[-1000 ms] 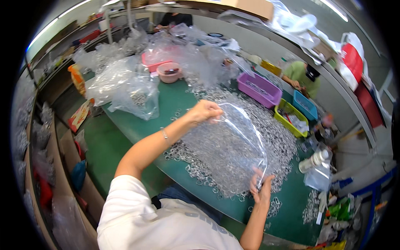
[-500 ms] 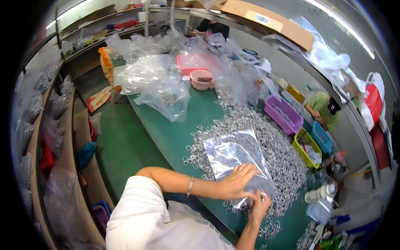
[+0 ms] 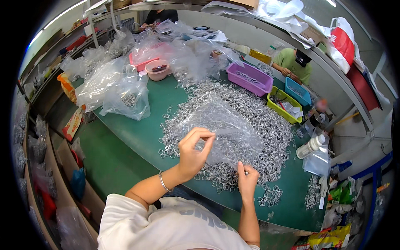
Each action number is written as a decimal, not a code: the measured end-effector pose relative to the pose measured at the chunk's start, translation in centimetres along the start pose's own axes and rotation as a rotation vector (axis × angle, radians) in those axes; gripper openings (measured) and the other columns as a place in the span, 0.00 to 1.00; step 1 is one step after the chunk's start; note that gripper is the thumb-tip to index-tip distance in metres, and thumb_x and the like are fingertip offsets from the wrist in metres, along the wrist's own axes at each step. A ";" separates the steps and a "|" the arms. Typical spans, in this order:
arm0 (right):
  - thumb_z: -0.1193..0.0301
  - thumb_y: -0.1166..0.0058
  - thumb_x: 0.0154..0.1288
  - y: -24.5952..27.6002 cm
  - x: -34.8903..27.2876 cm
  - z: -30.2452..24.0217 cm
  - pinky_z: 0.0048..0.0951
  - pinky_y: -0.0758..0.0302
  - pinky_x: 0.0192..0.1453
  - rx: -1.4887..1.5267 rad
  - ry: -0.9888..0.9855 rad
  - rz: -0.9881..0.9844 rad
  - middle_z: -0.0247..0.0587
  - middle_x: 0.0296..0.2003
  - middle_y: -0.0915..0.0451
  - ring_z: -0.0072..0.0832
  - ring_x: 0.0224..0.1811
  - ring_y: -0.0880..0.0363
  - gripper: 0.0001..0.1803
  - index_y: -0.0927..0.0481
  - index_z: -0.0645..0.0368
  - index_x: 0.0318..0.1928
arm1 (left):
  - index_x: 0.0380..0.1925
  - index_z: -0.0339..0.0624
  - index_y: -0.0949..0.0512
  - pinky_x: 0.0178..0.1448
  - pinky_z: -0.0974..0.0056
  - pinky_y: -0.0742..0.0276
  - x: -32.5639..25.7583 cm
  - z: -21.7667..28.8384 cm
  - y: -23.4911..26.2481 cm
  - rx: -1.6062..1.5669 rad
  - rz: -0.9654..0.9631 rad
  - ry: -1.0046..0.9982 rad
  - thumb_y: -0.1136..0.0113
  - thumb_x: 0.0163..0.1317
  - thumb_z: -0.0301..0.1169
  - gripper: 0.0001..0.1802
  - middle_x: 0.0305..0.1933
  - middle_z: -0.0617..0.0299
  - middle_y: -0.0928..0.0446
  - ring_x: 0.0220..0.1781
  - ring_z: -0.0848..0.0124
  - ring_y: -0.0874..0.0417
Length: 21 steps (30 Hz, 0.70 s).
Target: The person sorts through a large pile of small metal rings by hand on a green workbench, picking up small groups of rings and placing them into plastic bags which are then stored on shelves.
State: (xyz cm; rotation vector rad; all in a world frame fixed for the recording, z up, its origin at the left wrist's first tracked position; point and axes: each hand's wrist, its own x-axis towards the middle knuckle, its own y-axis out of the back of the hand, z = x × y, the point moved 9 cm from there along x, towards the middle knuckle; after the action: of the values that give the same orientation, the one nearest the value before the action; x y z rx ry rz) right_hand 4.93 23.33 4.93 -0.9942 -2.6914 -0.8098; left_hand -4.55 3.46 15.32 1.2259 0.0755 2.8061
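A clear plastic bag is stretched between my hands above a broad heap of small metal rings. My left hand pinches one side of its near edge between thumb and fingers. Lower and to the right, my right hand grips the other corner with its fingers closed. The rings show through the film, so I cannot tell whether anything lies inside the bag. A small separate cluster of rings lies on the green tabletop beside my right wrist.
Purple, yellow-green and blue baskets line the heap's far right. A white bottle stands at the right. Plastic bags and a pink bowl sit far left. Across the table is a person in green.
My hands have moved apart, the left one going left and up. The bag, earlier lying flat under my left hand, is now held stretched between both hands. The view has shifted right.
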 end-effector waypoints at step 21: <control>0.62 0.53 0.67 7.5 2.9 5.8 0.39 0.29 0.56 0.965 -0.602 0.067 0.45 0.56 0.32 0.37 0.51 0.25 0.22 0.33 0.63 0.56 | 0.31 0.34 0.22 0.36 0.67 0.26 -1.3 12.0 -13.6 -0.527 -0.681 -0.325 0.37 0.49 0.17 0.08 0.34 0.56 0.23 0.31 0.66 0.22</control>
State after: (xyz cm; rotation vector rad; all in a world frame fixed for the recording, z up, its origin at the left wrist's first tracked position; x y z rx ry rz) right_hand 7.71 32.82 4.23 -1.1167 -2.8602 0.8974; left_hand 5.84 17.02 21.43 1.2007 -0.2120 1.8643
